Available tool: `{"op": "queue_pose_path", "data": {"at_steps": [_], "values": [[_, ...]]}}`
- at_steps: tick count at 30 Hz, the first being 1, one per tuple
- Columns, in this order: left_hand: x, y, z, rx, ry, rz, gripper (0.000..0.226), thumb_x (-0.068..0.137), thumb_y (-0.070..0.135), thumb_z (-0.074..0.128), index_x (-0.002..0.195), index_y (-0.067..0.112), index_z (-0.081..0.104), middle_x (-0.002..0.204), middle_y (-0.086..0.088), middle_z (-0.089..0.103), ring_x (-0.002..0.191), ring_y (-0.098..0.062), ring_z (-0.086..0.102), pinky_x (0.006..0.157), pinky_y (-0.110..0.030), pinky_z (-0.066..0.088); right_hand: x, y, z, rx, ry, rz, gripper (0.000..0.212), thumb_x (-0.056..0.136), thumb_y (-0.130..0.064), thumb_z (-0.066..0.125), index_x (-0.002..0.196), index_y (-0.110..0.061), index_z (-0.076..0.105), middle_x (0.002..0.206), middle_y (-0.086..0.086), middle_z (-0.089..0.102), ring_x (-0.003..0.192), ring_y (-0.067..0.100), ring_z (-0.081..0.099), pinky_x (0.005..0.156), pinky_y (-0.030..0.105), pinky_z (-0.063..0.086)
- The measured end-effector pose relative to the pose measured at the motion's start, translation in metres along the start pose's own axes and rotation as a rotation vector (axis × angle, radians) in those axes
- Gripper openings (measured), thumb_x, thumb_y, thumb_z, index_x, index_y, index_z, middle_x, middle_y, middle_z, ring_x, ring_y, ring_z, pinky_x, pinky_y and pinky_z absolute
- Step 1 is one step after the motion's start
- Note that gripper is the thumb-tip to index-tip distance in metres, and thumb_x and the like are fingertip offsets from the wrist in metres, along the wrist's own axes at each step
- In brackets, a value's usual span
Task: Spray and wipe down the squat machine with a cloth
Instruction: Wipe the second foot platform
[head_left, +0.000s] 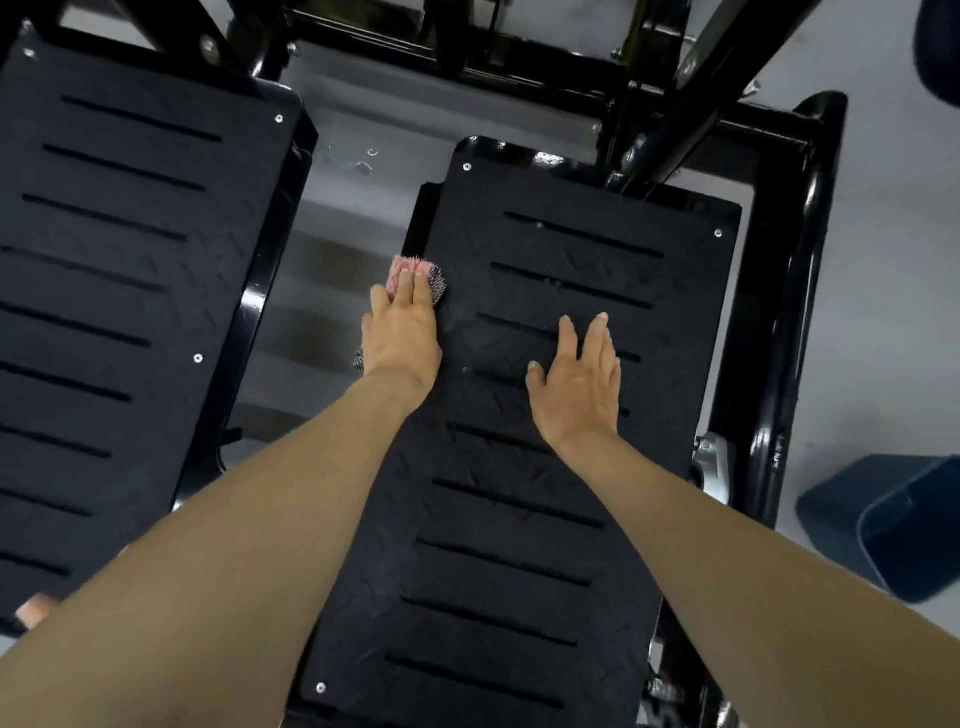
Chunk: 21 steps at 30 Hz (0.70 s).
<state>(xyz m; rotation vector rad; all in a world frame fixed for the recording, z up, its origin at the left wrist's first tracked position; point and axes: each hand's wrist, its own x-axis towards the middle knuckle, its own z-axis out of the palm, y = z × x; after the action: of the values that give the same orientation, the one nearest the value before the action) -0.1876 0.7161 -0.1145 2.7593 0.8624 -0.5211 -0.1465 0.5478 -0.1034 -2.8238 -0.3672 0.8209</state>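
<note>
Furthest left lies the left footplate (119, 291) of the squat machine, a black ribbed panel with slots, which neither of our hands touches; we judge that it waits its turn or is already done, and we cannot tell which. Between the two plates runs a strip of grey floor (322, 244) with a few wet drops near the top, likely stray spray. Next comes our left hand (402, 338), laid flat with straight fingers on the pink and grey cloth (415, 270), which sits at the inner left edge of the right footplate (545, 519); the fingers press rather than clutch, so that the palm spreads the cloth wide and pushes it along the tread, and a corner of cloth peeks out by the wrist. Further right our right hand (576, 384) rests open on the same plate, fingers spread and holding nothing, probably to brace us as we lean over. We see no spray bottle, so we take the step in hand to be wiping. To the right of the plate stands the glossy black frame (800, 312), and beyond it, on the floor, a blue bin (893, 525)
</note>
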Motion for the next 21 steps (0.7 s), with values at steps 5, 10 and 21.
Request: {"op": "queue_pose_path", "data": {"at_steps": [5, 10, 21], "values": [[0.041, 0.013, -0.011, 0.054, 0.001, 0.003, 0.081, 0.086, -0.001, 0.051, 0.152, 0.009, 0.005, 0.159, -0.003, 0.008, 0.122, -0.031, 0.032, 0.096, -0.038, 0.043, 0.024, 0.006, -0.01, 0.008, 0.028, -0.014, 0.061, 0.102, -0.034, 0.033, 0.152, -0.016, 0.004, 0.158, 0.015, -0.014, 0.147, 0.027, -0.006, 0.121, 0.041, 0.004], [0.082, 0.027, -0.029, 0.1, -0.031, 0.011, 0.082, 0.088, -0.002, 0.049, 0.153, 0.011, 0.0, 0.159, -0.002, 0.004, 0.132, -0.034, 0.024, 0.098, -0.041, 0.041, 0.042, 0.014, -0.017, 0.013, 0.042, -0.008, 0.06, 0.102, -0.034, 0.033, 0.152, -0.015, 0.005, 0.158, 0.015, -0.013, 0.147, 0.026, -0.006, 0.121, 0.041, 0.003], [0.096, 0.062, -0.026, -0.313, 0.088, 0.196, 0.065, 0.083, -0.01, 0.051, 0.142, 0.018, 0.045, 0.14, -0.006, 0.046, 0.12, -0.03, 0.045, 0.101, -0.038, 0.044, 0.043, 0.034, -0.027, 0.011, 0.043, 0.054, 0.06, 0.102, -0.031, 0.033, 0.153, -0.013, 0.005, 0.158, 0.016, -0.012, 0.147, 0.028, -0.003, 0.121, 0.042, 0.005]]}}
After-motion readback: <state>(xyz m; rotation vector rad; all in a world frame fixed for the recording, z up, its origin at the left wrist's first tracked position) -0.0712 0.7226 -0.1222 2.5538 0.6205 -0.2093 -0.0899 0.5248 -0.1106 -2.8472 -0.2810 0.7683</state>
